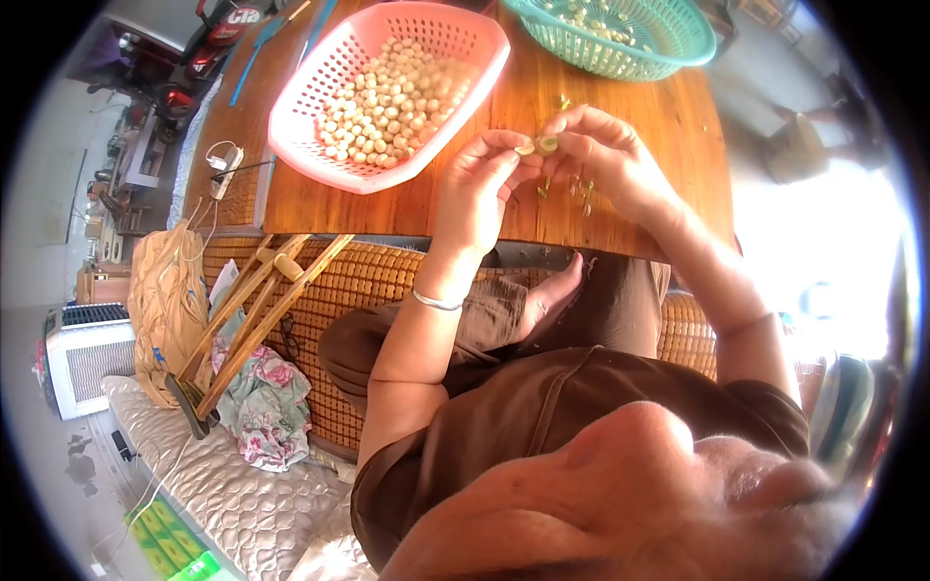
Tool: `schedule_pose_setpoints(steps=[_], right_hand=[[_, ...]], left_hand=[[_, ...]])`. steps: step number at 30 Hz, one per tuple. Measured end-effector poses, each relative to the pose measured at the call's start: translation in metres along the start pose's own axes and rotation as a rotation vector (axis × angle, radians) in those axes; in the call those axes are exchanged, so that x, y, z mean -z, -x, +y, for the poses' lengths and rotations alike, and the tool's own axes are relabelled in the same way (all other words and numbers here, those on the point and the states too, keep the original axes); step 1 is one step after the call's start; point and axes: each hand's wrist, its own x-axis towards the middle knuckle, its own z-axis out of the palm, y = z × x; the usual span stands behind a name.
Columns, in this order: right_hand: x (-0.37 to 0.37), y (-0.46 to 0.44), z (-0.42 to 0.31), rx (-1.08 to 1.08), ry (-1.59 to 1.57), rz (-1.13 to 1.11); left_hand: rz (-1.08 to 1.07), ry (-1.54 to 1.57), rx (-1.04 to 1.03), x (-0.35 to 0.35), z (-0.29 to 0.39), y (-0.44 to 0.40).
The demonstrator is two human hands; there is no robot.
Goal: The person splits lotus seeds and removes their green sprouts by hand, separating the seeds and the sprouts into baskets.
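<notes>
Over the wooden table [387, 208], my left hand [481, 184] pinches a small pale, round piece [526, 149] between thumb and fingertips. Close beside it, my right hand [605, 155] has its fingers closed on another small greenish piece [548, 143]. The two hands nearly meet at the fingertips. Thin green and yellow scraps [586, 194] lie on the wood beneath them. Left of my hands is a pink perforated basket [291, 131] holding many round cream-coloured pieces [387, 102]. A green basket [649, 66] with small pale pieces in it stands beyond my right hand.
Wooden crutches [262, 320] lean at the table's left edge, near a floral cloth [266, 402] and a tan bag [160, 290]. A power strip [227, 172] with cables sits at the table's left side. A blue tool [254, 58] lies beyond the pink basket.
</notes>
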Motion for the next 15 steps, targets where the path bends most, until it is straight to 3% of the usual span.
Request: schedule_pose_setpoints(steps=[4,7,10,15], right_hand=[[-0.002,-0.004,0.005,0.037,-0.086,0.011],[-0.005,-0.005,0.009,0.227,0.132,0.093],[-0.014,0.0,0.001,0.614,0.812,0.147],[-0.015,-0.001,0.002,0.696,0.882,0.147]], left_hand=[[0.053,0.133,0.056,-0.003,0.002,-0.001],[0.078,0.006,0.019,-0.008,-0.004,0.0],[0.037,-0.087,0.005,-0.001,-0.006,-0.001],[0.041,-0.025,0.072,0.001,-0.004,-0.002]])
